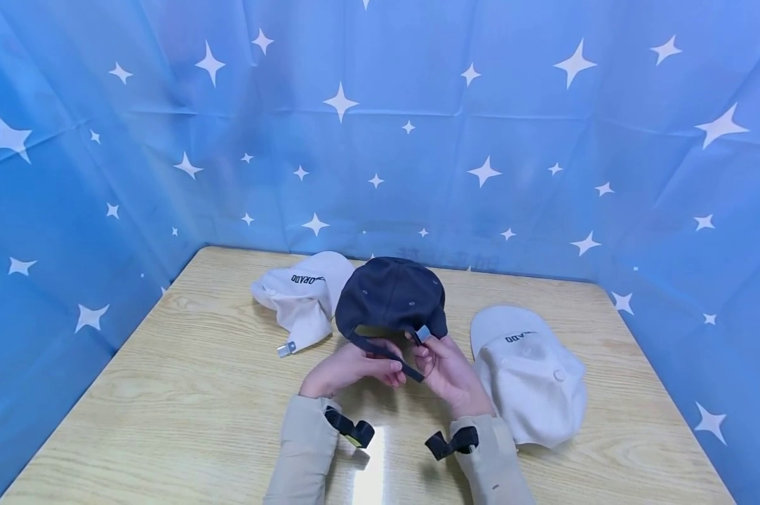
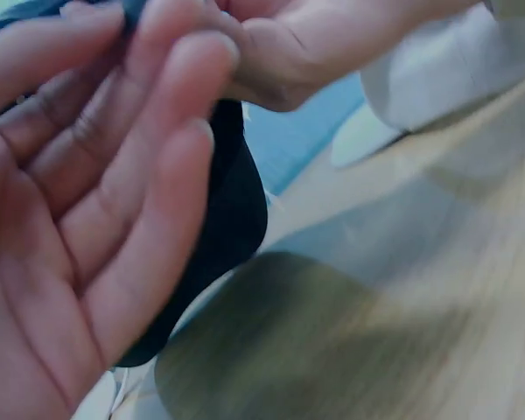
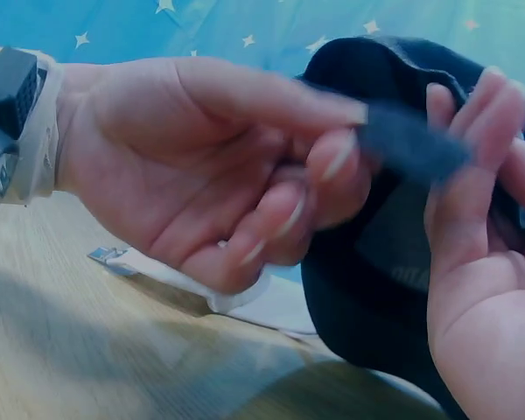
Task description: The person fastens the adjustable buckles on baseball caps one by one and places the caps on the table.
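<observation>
A navy baseball cap (image 1: 392, 291) is held above the table with its back opening toward me. Its loose strap (image 1: 411, 370) is pinched near the free end between the thumb and finger of my left hand (image 1: 354, 366); the right wrist view shows this strap (image 3: 411, 144) blurred. My right hand (image 1: 448, 372) holds the other side of the opening, by the metal buckle (image 1: 423, 334). Up close, the left hand's (image 2: 96, 201) lower fingers are held away from the cap. The right hand's (image 3: 494, 254) grip is partly hidden.
One white cap (image 1: 304, 301) with dark lettering lies behind on the left, its strap buckle (image 1: 286, 349) toward me. Another white cap (image 1: 531, 382) lies right beside my right forearm. A blue star-printed curtain (image 1: 380, 140) surrounds the wooden table (image 1: 165, 393).
</observation>
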Demonstrator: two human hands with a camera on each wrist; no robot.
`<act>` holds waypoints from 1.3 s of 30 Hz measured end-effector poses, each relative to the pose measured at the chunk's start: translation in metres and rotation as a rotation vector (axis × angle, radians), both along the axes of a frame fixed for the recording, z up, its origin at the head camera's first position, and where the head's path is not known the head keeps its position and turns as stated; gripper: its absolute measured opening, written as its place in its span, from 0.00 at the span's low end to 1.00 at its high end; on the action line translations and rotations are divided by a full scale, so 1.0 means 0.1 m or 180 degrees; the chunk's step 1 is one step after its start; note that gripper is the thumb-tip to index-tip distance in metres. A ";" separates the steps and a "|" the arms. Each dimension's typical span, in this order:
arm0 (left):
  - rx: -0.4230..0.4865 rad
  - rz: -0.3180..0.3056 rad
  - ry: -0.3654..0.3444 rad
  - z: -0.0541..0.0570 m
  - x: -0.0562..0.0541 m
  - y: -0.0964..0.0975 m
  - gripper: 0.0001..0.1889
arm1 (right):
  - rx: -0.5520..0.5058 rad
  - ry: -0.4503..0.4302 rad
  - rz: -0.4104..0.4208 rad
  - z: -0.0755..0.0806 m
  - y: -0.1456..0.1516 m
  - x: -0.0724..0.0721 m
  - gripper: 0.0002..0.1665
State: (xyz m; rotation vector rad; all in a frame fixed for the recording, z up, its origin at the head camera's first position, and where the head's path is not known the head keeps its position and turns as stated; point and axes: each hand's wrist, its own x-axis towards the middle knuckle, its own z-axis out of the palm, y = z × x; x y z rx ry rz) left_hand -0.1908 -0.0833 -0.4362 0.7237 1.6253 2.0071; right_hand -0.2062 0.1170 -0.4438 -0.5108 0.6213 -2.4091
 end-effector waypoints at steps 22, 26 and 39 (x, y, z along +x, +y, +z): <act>0.0822 0.0642 -0.0088 0.17 0.05 0.03 0.09 | -0.0043 -0.0400 -0.0227 0.10 -0.04 0.06 0.10; 0.0873 0.0675 -0.0076 0.17 0.04 0.04 0.08 | -0.0072 -0.0303 -0.0204 0.11 -0.05 0.05 0.10; 0.0970 0.0792 -0.0199 0.15 0.02 0.05 0.08 | -0.0147 -0.0084 -0.0152 0.14 -0.08 0.06 0.15</act>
